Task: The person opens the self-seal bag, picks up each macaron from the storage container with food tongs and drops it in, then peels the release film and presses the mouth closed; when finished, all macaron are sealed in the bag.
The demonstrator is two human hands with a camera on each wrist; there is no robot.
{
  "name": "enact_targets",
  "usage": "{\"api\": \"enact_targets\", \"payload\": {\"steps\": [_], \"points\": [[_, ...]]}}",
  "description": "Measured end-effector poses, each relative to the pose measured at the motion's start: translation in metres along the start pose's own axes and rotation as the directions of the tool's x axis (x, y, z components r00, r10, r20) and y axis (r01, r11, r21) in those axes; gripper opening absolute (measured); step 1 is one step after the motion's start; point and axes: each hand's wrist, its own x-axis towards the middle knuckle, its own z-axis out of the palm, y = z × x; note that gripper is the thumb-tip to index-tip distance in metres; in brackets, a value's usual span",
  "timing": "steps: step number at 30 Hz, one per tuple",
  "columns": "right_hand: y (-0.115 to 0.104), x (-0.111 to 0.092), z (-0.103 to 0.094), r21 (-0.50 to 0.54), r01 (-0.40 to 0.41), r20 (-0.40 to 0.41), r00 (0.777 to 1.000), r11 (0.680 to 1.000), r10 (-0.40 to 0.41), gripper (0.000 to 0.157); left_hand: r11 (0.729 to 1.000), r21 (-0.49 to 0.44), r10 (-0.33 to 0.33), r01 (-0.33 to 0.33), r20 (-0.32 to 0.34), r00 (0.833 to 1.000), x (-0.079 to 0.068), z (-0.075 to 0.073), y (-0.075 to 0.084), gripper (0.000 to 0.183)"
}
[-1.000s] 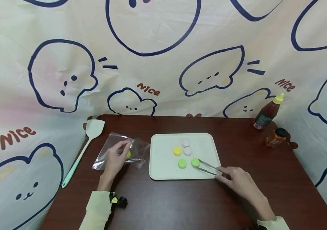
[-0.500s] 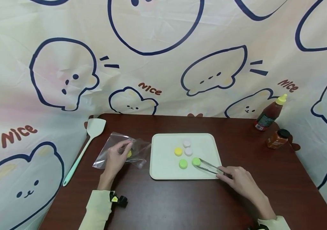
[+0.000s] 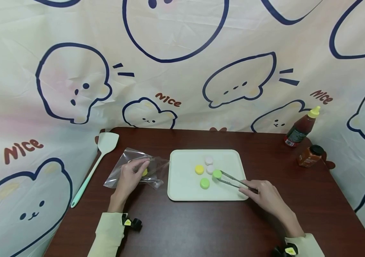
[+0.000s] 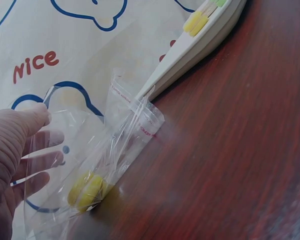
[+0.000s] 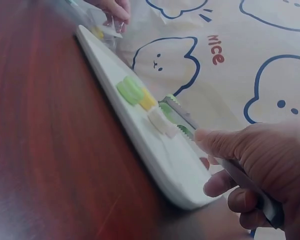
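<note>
My left hand (image 3: 130,176) pinches the edge of a clear plastic bag (image 4: 135,120). A yellow macaron (image 4: 87,190) lies inside that bag. With thumb and fingers, my right hand (image 3: 264,194) holds metal tongs (image 3: 234,179), whose serrated tips grip a green macaron (image 3: 216,174). In the right wrist view this macaron is partly hidden behind the tongs and sits above the tray's surface. Below on the cream tray (image 3: 182,192) lie another green macaron (image 3: 204,183), a yellow macaron (image 3: 199,169) and two pale lilac macarons (image 3: 208,161).
A white spatula with a mint handle (image 3: 87,178) lies along the table's left edge. At the back right stand a red sauce bottle (image 3: 298,131) with a yellow cap and a dark-lidded jar (image 3: 310,156). A printed cloth (image 3: 182,82) hangs behind the brown table (image 3: 182,228).
My right hand has moved the tongs and the green macaron up and slightly left, away from their earlier spot on the tray. The left hand stays at the bag.
</note>
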Motion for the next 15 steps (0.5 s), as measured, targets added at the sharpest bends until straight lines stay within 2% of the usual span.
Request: {"api": "enact_targets", "payload": {"steps": [4,8,15], "points": [[-0.008,0.014,-0.001,0.008,0.023,0.006,1.0,1.0,-0.023,0.035,1.0,0.004,-0.015,0.015,0.003,1.0,0.001,0.0,0.0,0.016],[-0.023,0.034,0.002,0.012,0.081,0.028,0.996,0.997,-0.081,0.034,1.0,0.012,-0.017,0.017,0.003,1.0,0.001,0.0,0.0,0.016],[-0.056,0.068,0.018,0.022,0.171,0.08,0.982,0.985,-0.173,0.036,1.0,0.013,-0.019,0.019,0.012,1.0,0.0,0.0,0.001,0.015]]}}
